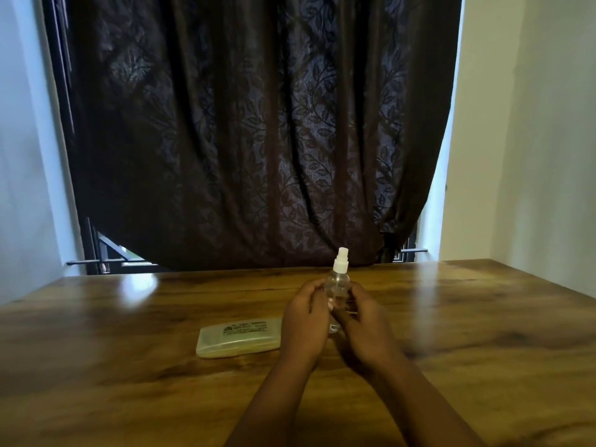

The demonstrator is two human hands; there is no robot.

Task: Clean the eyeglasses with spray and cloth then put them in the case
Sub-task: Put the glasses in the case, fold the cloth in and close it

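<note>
Your left hand (306,321) and right hand (364,327) both grip the upright clear spray bottle (338,285) on the worktop (129,366), beside the closed glasses case (238,337)

A spray bottle (338,285) stands on the table (129,366), a case (239,337) lying just left, a curtain (258,124) behind.

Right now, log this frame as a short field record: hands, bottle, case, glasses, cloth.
left hand: beside the spray bottle, fingers curled at it
right hand: on the bottle's other side; grip unclear
spray bottle: clear, white nozzle, upright between the hands
case: closed, flat on the wooden table, left of the hands
eyeglasses: not visible
cloth: not visible
</note>
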